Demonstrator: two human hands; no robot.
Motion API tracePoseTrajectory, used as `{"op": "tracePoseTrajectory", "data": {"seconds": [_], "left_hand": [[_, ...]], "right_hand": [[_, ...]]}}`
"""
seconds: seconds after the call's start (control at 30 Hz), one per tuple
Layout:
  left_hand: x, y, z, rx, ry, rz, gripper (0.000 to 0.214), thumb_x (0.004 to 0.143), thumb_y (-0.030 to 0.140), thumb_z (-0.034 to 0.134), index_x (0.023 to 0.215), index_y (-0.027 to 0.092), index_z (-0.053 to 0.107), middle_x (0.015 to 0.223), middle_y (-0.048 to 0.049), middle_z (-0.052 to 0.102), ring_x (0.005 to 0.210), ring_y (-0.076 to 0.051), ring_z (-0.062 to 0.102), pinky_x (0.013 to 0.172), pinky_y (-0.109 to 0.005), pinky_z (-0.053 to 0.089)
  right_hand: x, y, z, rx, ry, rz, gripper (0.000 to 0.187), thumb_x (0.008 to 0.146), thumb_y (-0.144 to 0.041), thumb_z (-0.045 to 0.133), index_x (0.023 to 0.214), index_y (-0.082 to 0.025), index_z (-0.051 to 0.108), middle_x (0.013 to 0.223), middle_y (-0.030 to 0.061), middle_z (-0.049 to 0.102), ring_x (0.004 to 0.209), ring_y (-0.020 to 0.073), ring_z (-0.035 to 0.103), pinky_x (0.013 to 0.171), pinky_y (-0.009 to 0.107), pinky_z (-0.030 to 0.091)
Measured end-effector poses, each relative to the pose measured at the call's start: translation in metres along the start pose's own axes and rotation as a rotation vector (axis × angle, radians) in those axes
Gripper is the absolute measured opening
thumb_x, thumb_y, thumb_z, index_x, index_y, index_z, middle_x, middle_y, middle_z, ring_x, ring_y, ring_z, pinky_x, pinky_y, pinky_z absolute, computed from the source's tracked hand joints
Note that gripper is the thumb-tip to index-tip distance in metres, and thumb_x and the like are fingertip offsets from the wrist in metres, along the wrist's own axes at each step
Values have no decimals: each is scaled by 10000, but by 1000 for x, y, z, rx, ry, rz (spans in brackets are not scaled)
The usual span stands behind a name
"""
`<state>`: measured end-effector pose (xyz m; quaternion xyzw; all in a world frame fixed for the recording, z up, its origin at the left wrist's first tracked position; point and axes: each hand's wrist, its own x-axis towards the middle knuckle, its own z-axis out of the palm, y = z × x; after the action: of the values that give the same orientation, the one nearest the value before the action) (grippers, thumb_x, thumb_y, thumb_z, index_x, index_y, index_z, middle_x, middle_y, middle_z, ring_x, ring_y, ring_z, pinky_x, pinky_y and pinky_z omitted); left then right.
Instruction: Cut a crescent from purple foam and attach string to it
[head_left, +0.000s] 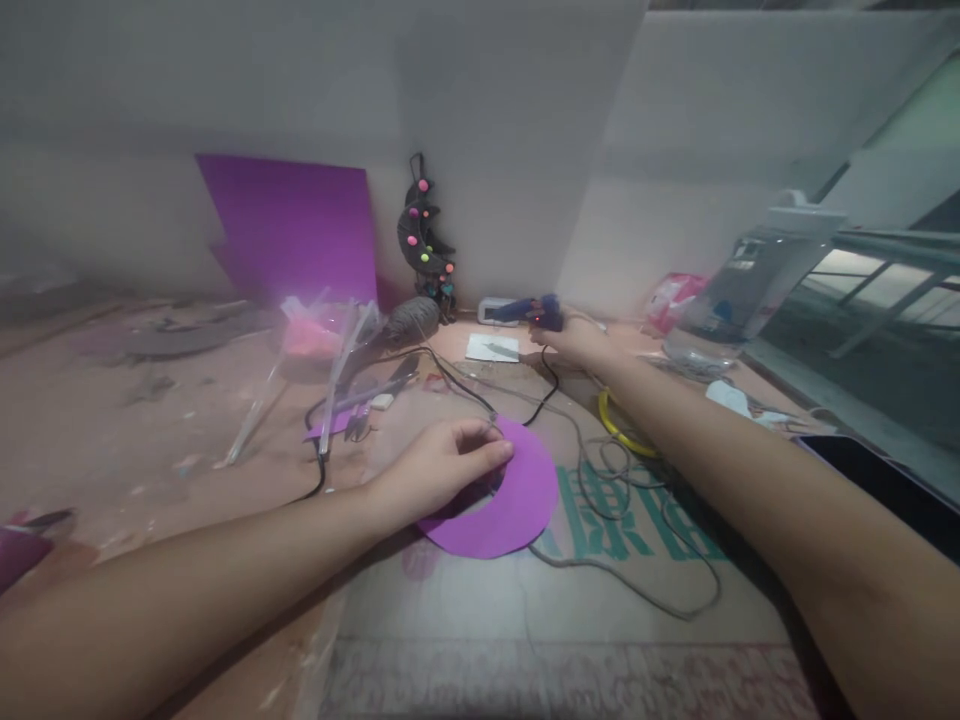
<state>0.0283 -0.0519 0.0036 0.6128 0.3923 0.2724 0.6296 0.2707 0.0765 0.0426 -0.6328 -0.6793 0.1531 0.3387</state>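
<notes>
My left hand (pixel 450 460) pinches the upper edge of a purple paper crescent or ring (pixel 531 495) between thumb and fingers, over the board; its upper left part is hidden behind the hand. At the back of the table my right hand (pixel 574 335) is closed round a dark blue glue gun (pixel 546 313) with a small red light, its nozzle pointing left. A black cord (pixel 551 385) trails from the gun. Loose grey yarn (pixel 637 573) curls beside and under the purple paper, and the grey yarn ball (pixel 414 318) lies farther back. A white square (pixel 492 348) lies below the gun.
A purple sheet (pixel 300 230) and a black moon ornament (pixel 424 238) with coloured dots lean on the wall. Clear glue sticks (pixel 341 375) lie left. To the right are a yellow ring (pixel 619 430), a water jug (pixel 750 285), a pink packet (pixel 673 300) and a phone (pixel 885 490).
</notes>
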Motion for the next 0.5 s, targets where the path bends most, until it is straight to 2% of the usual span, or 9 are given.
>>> {"op": "tracePoseTrajectory", "data": {"seconds": [0.1,0.2,0.27,0.33,0.43,0.5], "left_hand": [[0,-1,-1,-7,2,16,337,851,479,674,815,159,577,657,26,587,536,-78,508,487,-191,341],[1,-1,-3,10,3,38,329,850,469,675,795,158,582,641,28,589,530,-74,509,491,-188,345],[2,-1,-5,53,-2,17,336,851,479,668,778,162,587,607,35,579,490,-68,481,454,-181,308],[4,0,-7,83,3,-8,338,850,488,660,773,166,593,586,38,578,466,-68,471,426,-175,282],[5,1,-8,109,21,7,325,852,482,655,776,170,602,600,29,604,475,-73,500,430,-171,314],[5,2,-7,131,19,29,328,855,483,654,776,168,606,614,21,618,491,-76,522,438,-170,335]], "right_hand": [[-8,-12,-7,150,-11,36,161,885,-266,632,966,-132,667,945,143,776,827,207,739,756,298,566],[-23,-23,-18,265,-14,55,197,924,-317,585,852,-148,655,888,141,774,777,202,750,726,300,585],[-38,-27,-27,321,-18,47,198,905,-344,619,868,-156,672,903,130,776,804,213,756,755,319,589],[-58,-30,-37,405,-15,-11,165,860,-320,676,951,-182,689,1013,104,774,854,214,754,804,342,586],[-92,-28,-47,389,-50,-119,175,854,-344,681,974,-219,705,1042,67,766,853,209,737,842,371,572],[-115,-22,-50,295,-55,-159,187,870,-405,657,871,-222,697,893,47,760,775,208,712,795,373,567]]}}
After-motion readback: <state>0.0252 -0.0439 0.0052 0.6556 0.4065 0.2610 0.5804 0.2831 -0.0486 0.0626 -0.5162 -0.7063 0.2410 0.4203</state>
